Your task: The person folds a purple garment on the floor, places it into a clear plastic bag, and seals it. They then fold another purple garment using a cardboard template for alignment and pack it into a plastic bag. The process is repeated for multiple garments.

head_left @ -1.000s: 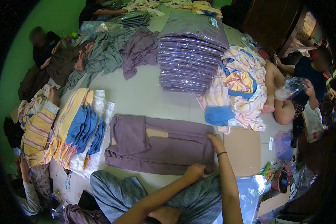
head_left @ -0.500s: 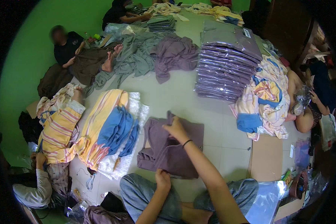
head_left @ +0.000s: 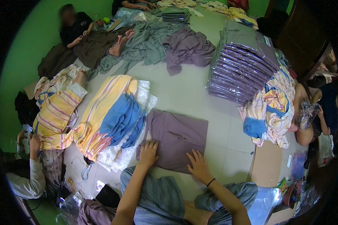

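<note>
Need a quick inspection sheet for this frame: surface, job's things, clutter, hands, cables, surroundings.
Surface: pale floor, mostly covered in cloth.
Job's things: folded mauve garment, lying flat.
Clutter: yellow-and-blue fabric pile; stack of bagged mauve garments; loose grey and mauve clothes; cardboard sheet.
Hands: left hand and right hand both open, pressing flat on the garment's near edge.
Cables: nothing seen.
Surroundings: green wall; other people seated around the edges.

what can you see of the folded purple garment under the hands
The folded purple garment is a dull mauve woven-looking cloth, folded into a rough rectangle with a seam and small buttons near its right edge. It lies flat on the pale floor. The left hand and right hand press flat on its near edge.
</note>
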